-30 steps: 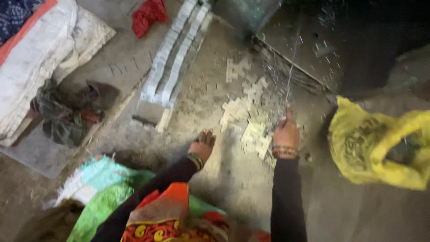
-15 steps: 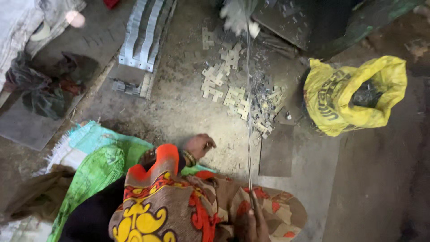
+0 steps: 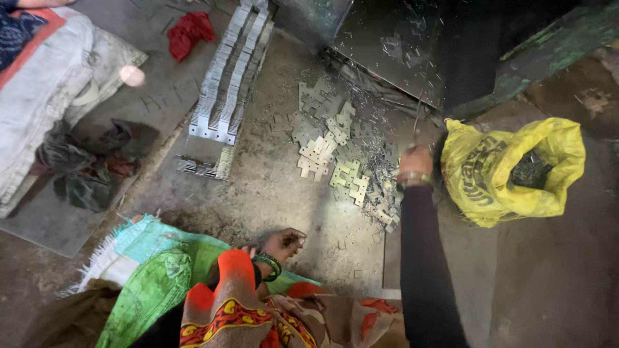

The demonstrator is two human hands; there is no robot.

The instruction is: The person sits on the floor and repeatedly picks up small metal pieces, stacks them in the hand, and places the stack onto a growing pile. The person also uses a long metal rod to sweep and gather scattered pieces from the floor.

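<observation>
My right hand [image 3: 414, 166] reaches forward in a black sleeve and is closed around a thin metal rod [image 3: 418, 119] that points up toward a dark metal sheet [image 3: 400, 58]. It hovers at the right edge of a scatter of flat, notched metal cut-outs [image 3: 329, 151], just left of a yellow plastic bag [image 3: 509, 171]. My left hand [image 3: 284, 243], with a dark bangle at the wrist, rests on the concrete floor close to my knee, fingers curled in. Nothing shows in it.
A long stack of folded metal strips [image 3: 229, 84] lies to the far left of the cut-outs. A red rag [image 3: 190, 32], a pile of cloth and sacks [image 3: 45, 109] and a green cloth [image 3: 155, 277] are on the left. Metal shavings [image 3: 387, 209] litter the floor.
My left hand has gone from flat with spread fingers to curled beside my knee. My right hand still grips the rod and now sits next to the yellow bag. The view has swung about.
</observation>
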